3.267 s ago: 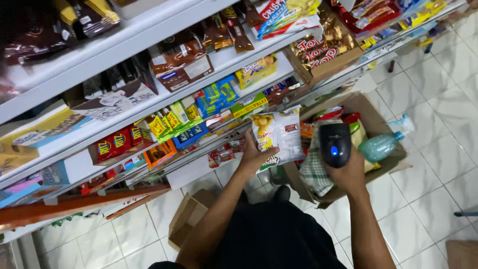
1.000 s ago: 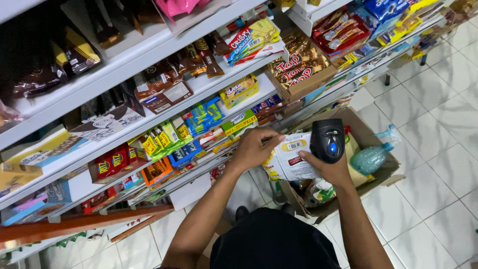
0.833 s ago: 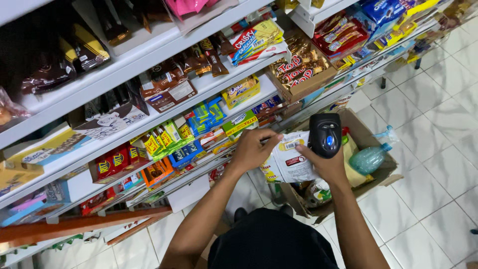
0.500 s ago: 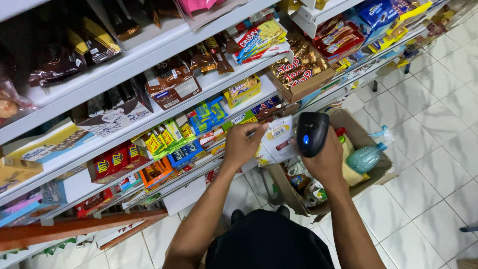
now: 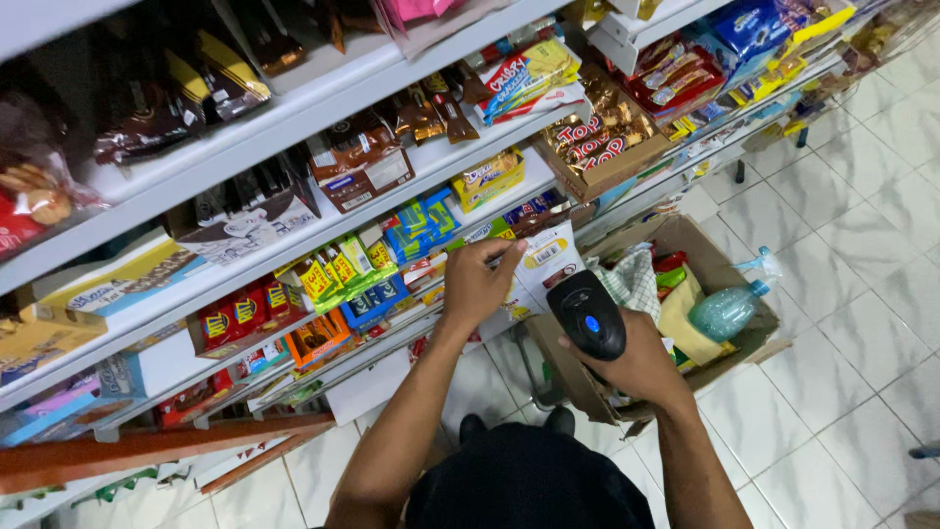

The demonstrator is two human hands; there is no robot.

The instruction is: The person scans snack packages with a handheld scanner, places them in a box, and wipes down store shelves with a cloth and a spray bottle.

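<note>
My left hand [image 5: 480,284] grips a white snack packet [image 5: 544,263] with a barcode panel facing up, held close to the lower shelves. My right hand [image 5: 641,367] holds a black handheld scanner [image 5: 586,315] with a blue lit button, its head just below and right of the packet. Both forearms reach up from the bottom of the head view over my dark clothing.
White shelves [image 5: 294,118] packed with snack packs and small boxes run across the left and top. An open cardboard box [image 5: 685,235] on the tiled floor holds a checked cloth [image 5: 632,279], packets and a green spray bottle [image 5: 729,309]. A brown display carton [image 5: 597,147] sits on a shelf.
The packet has gone from over the cardboard box up and left toward the shelves, turned with its barcode side up. The scanner has followed it, staying just beside it.
</note>
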